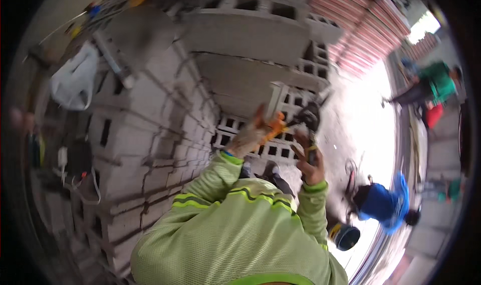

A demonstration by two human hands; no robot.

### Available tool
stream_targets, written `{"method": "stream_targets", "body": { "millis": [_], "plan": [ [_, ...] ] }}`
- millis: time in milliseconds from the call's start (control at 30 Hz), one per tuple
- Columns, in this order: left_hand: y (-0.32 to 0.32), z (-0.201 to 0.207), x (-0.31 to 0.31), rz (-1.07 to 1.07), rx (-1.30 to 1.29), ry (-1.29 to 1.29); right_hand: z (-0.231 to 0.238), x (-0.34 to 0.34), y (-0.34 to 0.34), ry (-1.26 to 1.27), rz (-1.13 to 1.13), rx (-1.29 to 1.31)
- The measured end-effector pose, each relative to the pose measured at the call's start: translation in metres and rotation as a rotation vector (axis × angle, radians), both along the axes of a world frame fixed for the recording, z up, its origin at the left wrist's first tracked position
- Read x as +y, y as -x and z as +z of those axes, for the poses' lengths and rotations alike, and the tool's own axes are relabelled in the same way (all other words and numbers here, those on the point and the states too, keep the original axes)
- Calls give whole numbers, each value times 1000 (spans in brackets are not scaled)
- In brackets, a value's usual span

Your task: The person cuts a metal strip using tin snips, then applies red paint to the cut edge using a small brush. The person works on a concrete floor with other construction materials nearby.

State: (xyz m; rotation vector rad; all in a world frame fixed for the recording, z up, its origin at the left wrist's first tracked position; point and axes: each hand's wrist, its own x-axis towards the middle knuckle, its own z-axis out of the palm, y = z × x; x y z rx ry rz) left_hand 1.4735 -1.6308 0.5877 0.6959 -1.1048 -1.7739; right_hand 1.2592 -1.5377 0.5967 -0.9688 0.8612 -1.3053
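Note:
My left hand (245, 137), blurred at the fingers, is closed about a bright orange object (274, 126) whose kind I cannot make out. To its right my right hand (310, 169) grips the dark handle of a black tool (307, 116) with a bulky head, its exact kind unclear. The orange object reaches close to the black tool; whether they are joined cannot be told. Both hands are in front of my body, above grey hollow concrete blocks (281, 151). Light green sleeves cover my forearms.
Stacked block walls (160, 109) rise on my left, with a white plastic bag (75, 77) on top. More blocks (245, 39) and reddish stacked sheets (358, 22) stand ahead. At right are a dark bucket (344, 236), a person in blue (383, 202) and another in green (438, 82).

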Motion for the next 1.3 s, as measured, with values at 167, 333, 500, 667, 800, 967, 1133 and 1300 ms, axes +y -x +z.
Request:
{"method": "stream_targets", "body": {
  "millis": [167,333,500,667,800,967,1133,1300],
  "plan": [
    [3,10,-6,-80,59,20,8,-16,-15,43,141,-141],
    [9,12,1,-55,-12,-38,-4,-22,-32,69,-23,86],
    [11,32,-3,-63,-262,6,-9,-24,-47,-2,-129,99],
    [28,8,-10,-130,29,121,-28,-34,-41,13,-120,124],
    [32,-22,-12,-39,191,174,-35,-41,-40,55,-119,440],
    [43,7,-7,134,-86,404,-5,-38,-31,191,88,31],
    [20,4,-12,94,-109,240,-26,-29,-30,-105,57,22],
    [-4,16,-41,-327,681,-343,-30,11,7,155,106,-553]
  ]
}}
